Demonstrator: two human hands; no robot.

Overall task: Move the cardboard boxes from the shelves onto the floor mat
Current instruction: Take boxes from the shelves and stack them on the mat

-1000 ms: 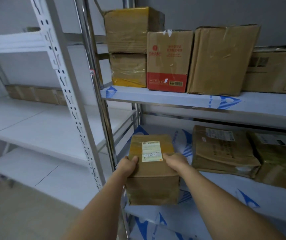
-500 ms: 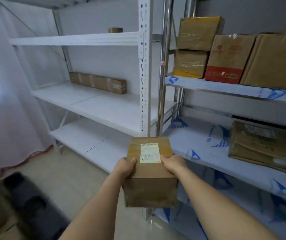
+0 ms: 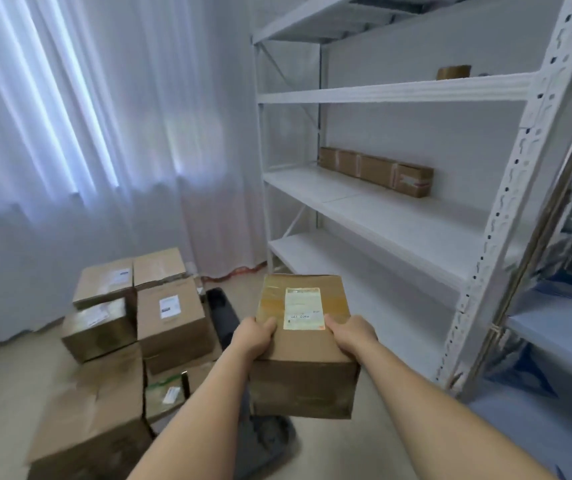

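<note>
Gripping box (image 3: 303,341) between left hand (image 3: 253,337), right hand (image 3: 348,336) (midair).

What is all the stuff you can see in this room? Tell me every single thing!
carried box: one, brown cardboard with a pale label on top, held in the air in front of the shelves
stacked boxes: about seven, brown cardboard, piled on the floor at lower left
floor mat: one, dark grey, on the floor beside and under the pile
long box: one, brown with tape bands, at the back of the white rack's middle shelf
tape roll: one, brownish, on the upper shelf
white rack: one, white metal, at right centre
second rack: one, with blue-printed white shelves, at far right
curtain: white, covering the left wall
left hand: grips the carried box's left side
right hand: grips its right side
</note>
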